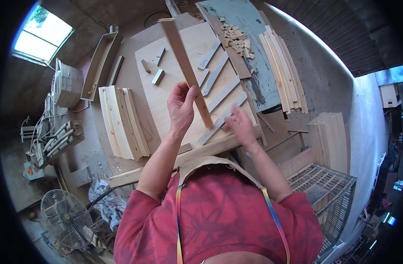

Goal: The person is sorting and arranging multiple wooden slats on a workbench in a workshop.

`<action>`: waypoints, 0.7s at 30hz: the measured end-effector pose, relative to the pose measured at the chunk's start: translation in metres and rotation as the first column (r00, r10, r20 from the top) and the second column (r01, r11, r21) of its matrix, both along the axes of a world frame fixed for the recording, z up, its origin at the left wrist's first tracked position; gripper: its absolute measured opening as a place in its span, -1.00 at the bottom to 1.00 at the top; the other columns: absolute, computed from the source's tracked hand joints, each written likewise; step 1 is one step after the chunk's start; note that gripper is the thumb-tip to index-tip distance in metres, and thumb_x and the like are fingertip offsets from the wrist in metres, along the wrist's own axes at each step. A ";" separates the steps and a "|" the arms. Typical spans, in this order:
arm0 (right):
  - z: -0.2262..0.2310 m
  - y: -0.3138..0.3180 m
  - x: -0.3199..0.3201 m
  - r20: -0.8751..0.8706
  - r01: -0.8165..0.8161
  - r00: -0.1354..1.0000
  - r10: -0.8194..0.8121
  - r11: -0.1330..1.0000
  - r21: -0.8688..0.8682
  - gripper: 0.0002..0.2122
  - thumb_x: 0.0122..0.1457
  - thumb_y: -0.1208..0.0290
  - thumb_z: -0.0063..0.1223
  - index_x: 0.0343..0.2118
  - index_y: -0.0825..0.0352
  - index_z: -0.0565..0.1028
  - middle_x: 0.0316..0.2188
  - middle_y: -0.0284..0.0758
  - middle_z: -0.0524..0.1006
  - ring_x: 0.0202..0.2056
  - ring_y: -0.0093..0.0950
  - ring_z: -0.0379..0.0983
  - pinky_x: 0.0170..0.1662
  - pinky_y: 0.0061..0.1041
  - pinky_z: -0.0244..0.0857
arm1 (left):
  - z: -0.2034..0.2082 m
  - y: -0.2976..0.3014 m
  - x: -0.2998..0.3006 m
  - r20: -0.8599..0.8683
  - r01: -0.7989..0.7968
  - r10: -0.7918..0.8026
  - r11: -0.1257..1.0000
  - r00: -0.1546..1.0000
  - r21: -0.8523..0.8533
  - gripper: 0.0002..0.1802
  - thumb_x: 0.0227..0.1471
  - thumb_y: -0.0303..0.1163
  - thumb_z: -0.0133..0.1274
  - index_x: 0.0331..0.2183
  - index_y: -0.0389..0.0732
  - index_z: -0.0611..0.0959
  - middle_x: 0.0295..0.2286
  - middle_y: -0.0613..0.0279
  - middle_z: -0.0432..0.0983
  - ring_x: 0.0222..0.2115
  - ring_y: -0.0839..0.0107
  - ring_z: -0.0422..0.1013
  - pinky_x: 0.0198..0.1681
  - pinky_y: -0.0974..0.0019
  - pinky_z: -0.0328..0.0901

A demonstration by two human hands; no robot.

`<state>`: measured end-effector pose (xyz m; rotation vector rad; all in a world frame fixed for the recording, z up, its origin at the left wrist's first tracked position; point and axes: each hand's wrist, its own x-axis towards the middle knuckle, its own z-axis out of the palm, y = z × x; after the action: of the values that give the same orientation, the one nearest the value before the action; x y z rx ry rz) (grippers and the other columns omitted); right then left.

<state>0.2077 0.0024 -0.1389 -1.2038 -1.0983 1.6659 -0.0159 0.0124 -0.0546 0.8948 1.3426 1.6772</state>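
My left hand [182,105] is closed around a long, narrow wooden board [179,50], pinching it with the thumb on its face. The board is tilted, with its far end raised toward the back and its near end over the light wooden panel [159,103]. My right hand [242,127] is at the panel's near right, its fingers bent and apart, close to the nearest grey-faced wooden strip [213,130]. Whether the fingertips touch that strip I cannot tell. Several similar grey-faced strips [224,93] lie slanted across the panel's right half.
Small blocks [158,77] stand on the panel's left. Stacked boards [122,123] flank it left, with more boards [283,68] at right. Wood offcuts [237,39] lie on a worn blue-green surface [258,83]. A fan [66,218] and a metal rack [329,180] stand near me.
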 end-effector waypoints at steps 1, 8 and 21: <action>0.003 0.009 0.003 -0.014 0.005 1.000 -0.005 1.000 -0.005 -0.48 0.20 0.32 0.34 0.18 0.40 0.44 -0.15 -0.24 0.58 -0.12 -0.54 0.54 -0.15 -0.52 0.50 | 0.001 -0.004 0.001 -0.014 0.005 -0.005 1.000 1.000 -0.005 -0.78 0.27 -0.37 0.18 -0.20 -0.35 0.62 -0.38 0.25 0.57 -0.35 0.48 0.47 -0.19 0.46 0.37; 0.025 0.031 0.039 0.566 -0.325 0.798 0.207 0.939 0.115 -0.41 0.30 0.21 0.25 0.25 0.43 0.28 -0.15 -0.27 0.53 -0.24 -0.55 0.55 -0.15 -0.54 0.47 | 0.001 -0.021 -0.014 0.349 -0.325 0.307 0.946 0.885 -0.009 -0.80 0.32 -0.36 0.12 -0.12 -0.27 0.56 -0.26 0.26 0.57 -0.28 0.44 0.51 -0.09 0.32 0.44; 0.011 0.104 0.085 -0.242 0.174 0.953 -0.183 0.983 -0.055 -0.81 0.35 0.35 0.18 -0.08 0.29 0.49 -0.39 -0.44 0.54 -0.48 -0.62 0.50 -0.45 -0.61 0.43 | -0.034 -0.075 0.017 0.622 0.451 -0.092 0.770 0.778 -0.451 -0.74 0.30 -0.34 0.12 -0.11 -0.33 0.58 -0.16 0.02 0.61 -0.14 0.27 0.58 -0.01 0.19 0.49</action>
<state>0.2929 0.1064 -0.1281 -1.0503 -0.7882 1.6467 0.0012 -0.0622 -0.0890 0.1759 1.1108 1.0502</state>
